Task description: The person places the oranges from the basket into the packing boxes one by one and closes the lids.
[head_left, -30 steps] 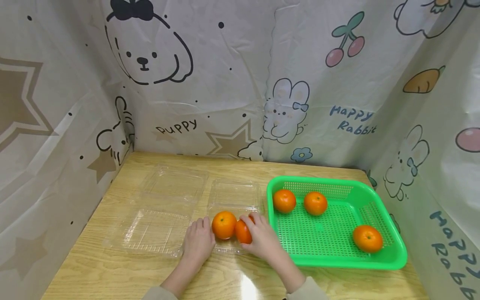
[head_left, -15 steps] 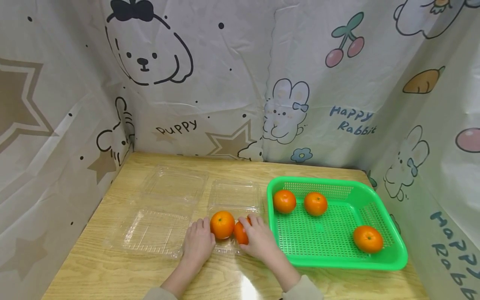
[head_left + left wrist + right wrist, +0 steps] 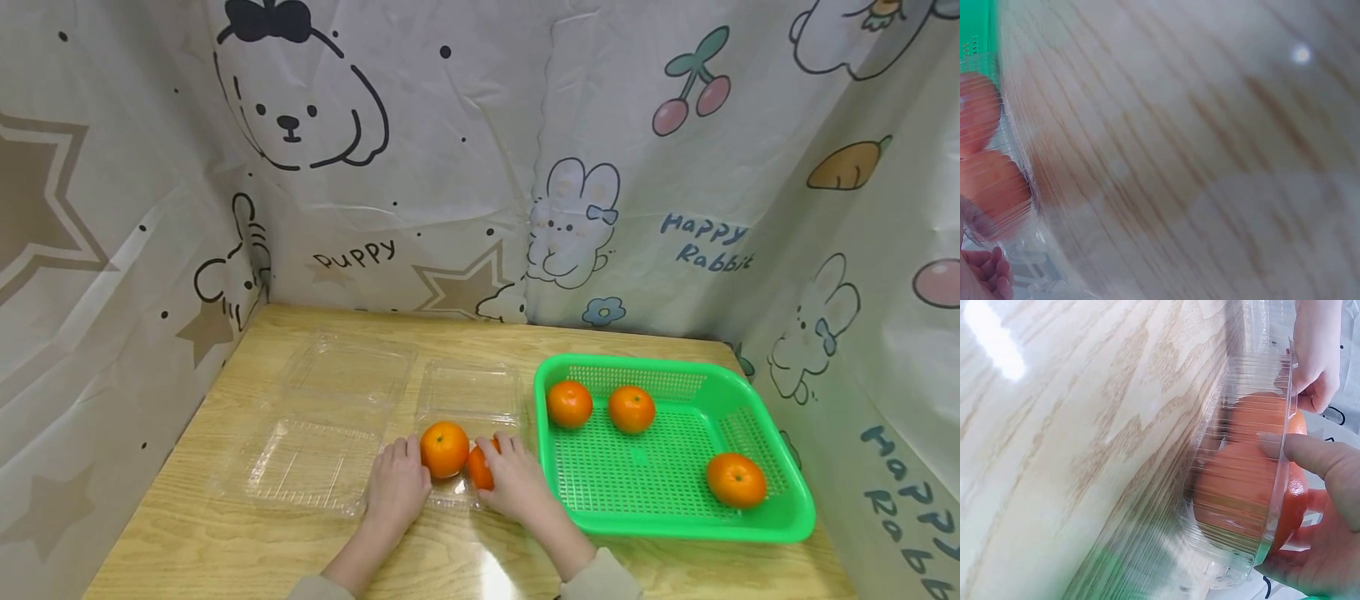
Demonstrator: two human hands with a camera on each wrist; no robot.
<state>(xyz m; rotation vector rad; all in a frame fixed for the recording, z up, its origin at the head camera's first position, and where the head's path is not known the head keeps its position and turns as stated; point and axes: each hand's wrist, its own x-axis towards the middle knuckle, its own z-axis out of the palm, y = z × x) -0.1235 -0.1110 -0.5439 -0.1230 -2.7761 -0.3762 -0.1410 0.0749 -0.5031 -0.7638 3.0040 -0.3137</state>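
Note:
Two oranges sit in the base of a small clear plastic clamshell box [image 3: 468, 389], whose lid lies open toward the back. My right hand [image 3: 519, 479] grips the right orange [image 3: 480, 468]; in the right wrist view, thumb and fingers curve round this orange [image 3: 1235, 494] over the box rim. The left orange [image 3: 444, 450] touches it, close to my left hand [image 3: 399, 479]. Curled fingers of my left hand [image 3: 1317, 384] hold the box's rim at that side. Seen through the ribbed wall in the left wrist view, an orange [image 3: 994, 194] stands above the left hand [image 3: 985, 275].
A larger clear clamshell box [image 3: 311, 462] lies open at left on the wooden table [image 3: 225, 550]. At right stands a green basket [image 3: 645, 527] holding an orange [image 3: 570, 405], a second orange [image 3: 632, 409] and a third orange [image 3: 737, 481]. Printed cloth [image 3: 420, 192] surrounds the table.
Both oranges in the small box have shifted slightly left. My right hand has moved a little left and down with its orange; my left hand stays at the rim.

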